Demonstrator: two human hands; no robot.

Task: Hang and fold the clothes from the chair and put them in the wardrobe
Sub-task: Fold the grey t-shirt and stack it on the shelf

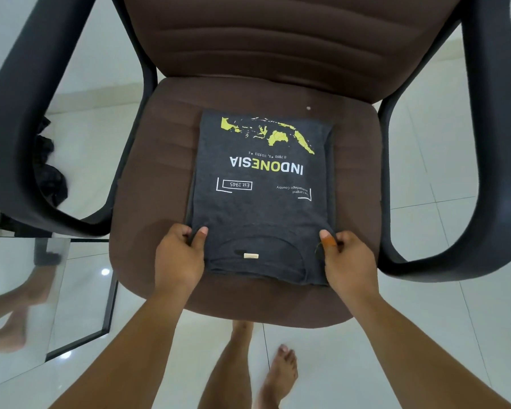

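Two hands on it now, one at each near corner; your left hand (pixel 180 255) pinches the collar-end edge of the grey T-shirt (pixel 263 196), thumb on top, fingers curled under, and your right hand (pixel 347 258) grips the opposite edge the same way; the shirt lies folded flat on the brown chair seat (pixel 154 178), print up, collar toward you, stretching away from your knuckles; to lift it well, I'd say slide your fingers deeper beneath, keep both sides level and raise together so the folds don't slump open.
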